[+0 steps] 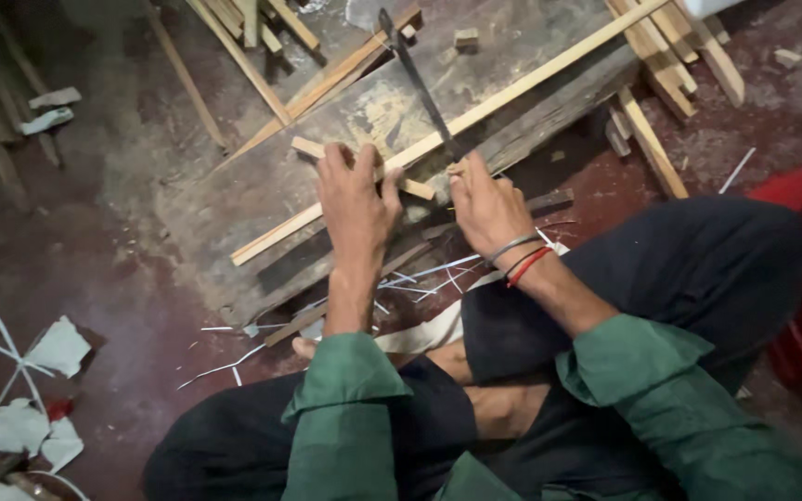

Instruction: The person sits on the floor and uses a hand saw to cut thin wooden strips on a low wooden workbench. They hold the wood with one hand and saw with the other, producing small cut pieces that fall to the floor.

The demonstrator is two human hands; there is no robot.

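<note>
A person in green sleeves and dark trousers sits cross-legged on the dark red floor (pixel 122 278), facing a broad, weathered plank (pixel 262 199) that lies on it and runs diagonally from near the knees to the far right. Loose wood offcuts (pixel 670 65) are heaped off the plank's far right end, and scraps of white paper (pixel 44 390) litter the floor to the near left.

A long pale wooden strip (pixel 522 83) lies on the plank, its long axis following the plank's from the near left edge to the far right corner. The left hand (pixel 355 199) lies closed over a shorter wooden piece (pixel 313 147) that crosses the strip, pressing both down onto the plank.

The right hand (pixel 485 204), with bangles and a red thread at the wrist, is closed round the handle of a narrow dark saw (pixel 415 79). The blade runs away from the hand toward the plank's far edge and crosses the strip just beside the left hand's fingers, so the right hand is the nearer to the crossing.
</note>
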